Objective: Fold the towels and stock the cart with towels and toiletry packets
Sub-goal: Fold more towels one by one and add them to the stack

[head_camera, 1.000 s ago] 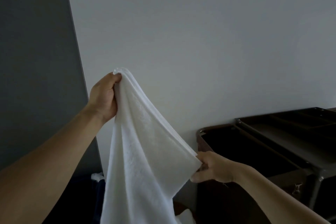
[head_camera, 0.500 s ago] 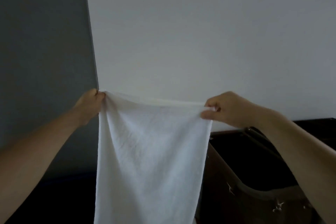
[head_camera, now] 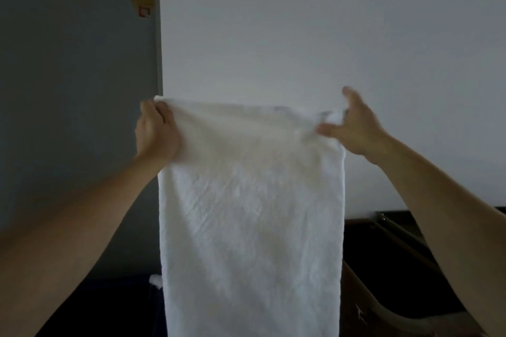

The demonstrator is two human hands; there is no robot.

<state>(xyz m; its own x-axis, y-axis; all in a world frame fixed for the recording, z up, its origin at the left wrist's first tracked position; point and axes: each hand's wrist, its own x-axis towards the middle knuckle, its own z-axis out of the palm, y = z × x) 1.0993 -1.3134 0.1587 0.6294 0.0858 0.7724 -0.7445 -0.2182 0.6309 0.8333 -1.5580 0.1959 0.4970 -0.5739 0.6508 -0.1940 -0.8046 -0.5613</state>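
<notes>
A white towel (head_camera: 252,213) hangs full length in front of me, stretched out by its top edge at chest height. My left hand (head_camera: 156,131) grips the top left corner, fingers curled round the cloth. At the top right corner my right hand (head_camera: 353,123) pinches the edge between thumb and fingers, with one finger lifted and blurred. The towel's lower end runs out of the frame at the bottom. The dark cart (head_camera: 410,268) stands low on the right, partly hidden behind the towel and my right forearm.
A pale wall (head_camera: 301,22) fills the background, with a grey door or panel (head_camera: 76,63) on the left carrying a small yellow sticker (head_camera: 143,5). A scrap of white cloth (head_camera: 154,280) shows low at the left of the towel over a dark surface.
Both hands have spread apart and risen, opening the bunched towel into a flat hanging sheet. The view has shifted so the cart sits lower right.
</notes>
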